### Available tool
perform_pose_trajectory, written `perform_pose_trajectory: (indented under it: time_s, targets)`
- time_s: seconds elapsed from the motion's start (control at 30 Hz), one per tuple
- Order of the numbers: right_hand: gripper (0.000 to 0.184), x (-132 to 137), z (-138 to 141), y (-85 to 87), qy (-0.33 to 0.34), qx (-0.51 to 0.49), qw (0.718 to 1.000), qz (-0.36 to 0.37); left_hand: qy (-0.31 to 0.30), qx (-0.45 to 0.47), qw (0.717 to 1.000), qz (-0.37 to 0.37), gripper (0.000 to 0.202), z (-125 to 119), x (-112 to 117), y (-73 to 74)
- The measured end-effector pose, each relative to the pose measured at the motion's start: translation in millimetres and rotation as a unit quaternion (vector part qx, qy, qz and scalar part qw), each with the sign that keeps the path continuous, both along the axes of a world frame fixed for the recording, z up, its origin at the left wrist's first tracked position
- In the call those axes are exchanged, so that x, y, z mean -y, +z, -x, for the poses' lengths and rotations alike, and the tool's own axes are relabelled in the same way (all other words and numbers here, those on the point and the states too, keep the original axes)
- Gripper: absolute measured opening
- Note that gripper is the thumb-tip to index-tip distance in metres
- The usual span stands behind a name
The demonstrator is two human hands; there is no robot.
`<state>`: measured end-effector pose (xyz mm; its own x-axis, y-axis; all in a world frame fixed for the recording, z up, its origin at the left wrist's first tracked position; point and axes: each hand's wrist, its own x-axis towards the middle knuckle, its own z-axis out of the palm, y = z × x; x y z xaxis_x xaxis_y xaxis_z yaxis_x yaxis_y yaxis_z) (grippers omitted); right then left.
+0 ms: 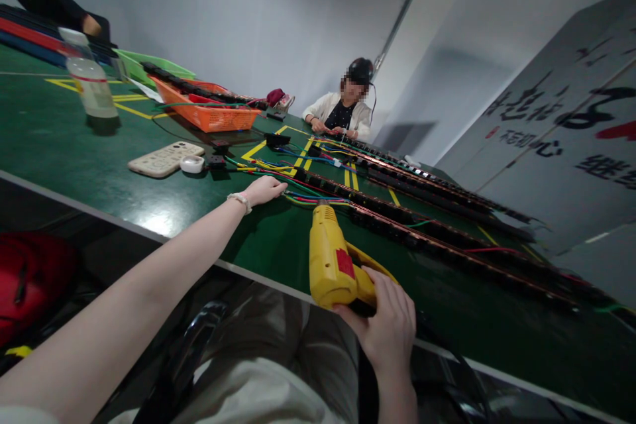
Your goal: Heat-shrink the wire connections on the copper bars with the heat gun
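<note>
My right hand is wrapped round the handle of a yellow heat gun with a red patch on its side. The gun's nozzle points away from me, right at a bundle of coloured wires. Those wires run into a long black strip with copper-coloured rods that stretches off to the right. My left hand, with a band at the wrist, reaches over the table and pinches the left ends of the wires. A second strip with green and yellow wires lies just beyond.
On the green table are a phone, a white earbud case, a bottle and an orange basket. A green basket stands behind. A co-worker sits across the table, hands at more strips. A red bag is below left.
</note>
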<state>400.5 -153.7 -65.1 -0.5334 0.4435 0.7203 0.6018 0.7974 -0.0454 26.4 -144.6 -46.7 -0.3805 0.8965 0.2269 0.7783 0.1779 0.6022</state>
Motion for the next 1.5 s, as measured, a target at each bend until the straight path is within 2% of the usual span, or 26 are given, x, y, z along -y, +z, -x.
perform_pose_trajectory:
  time_s: [0.2,0.4,0.73,0.97,1.23,1.5]
  targets:
    - [0.077,-11.5,-10.2,0.5,-0.064,0.000,0.998,-0.027,-0.004,-0.005,1.000,-0.003,0.052,1.6,0.1,-0.7]
    - [0.076,-16.8,-16.0,0.2,-0.077,0.001,0.996,-0.036,-0.006,0.000,1.000,0.000,0.052,2.1,-0.3,-1.1]
    - [0.077,-0.7,-4.9,-0.3,-0.093,-0.002,0.995,-0.039,0.000,0.006,1.000,-0.015,0.050,2.4,-2.1,-1.9]
    - [0.076,13.1,11.3,-0.5,-0.062,-0.005,0.997,-0.038,0.008,0.018,0.999,-0.028,0.052,2.0,-0.9,-2.4]
    - [0.077,37.1,29.9,1.1,-0.022,-0.020,0.999,0.031,0.021,0.010,0.998,-0.054,0.054,0.9,-0.5,-0.9]
    - [0.080,52.9,54.8,4.0,0.021,-0.026,0.996,0.081,0.009,0.011,0.997,-0.069,0.054,-0.2,0.1,-0.7]
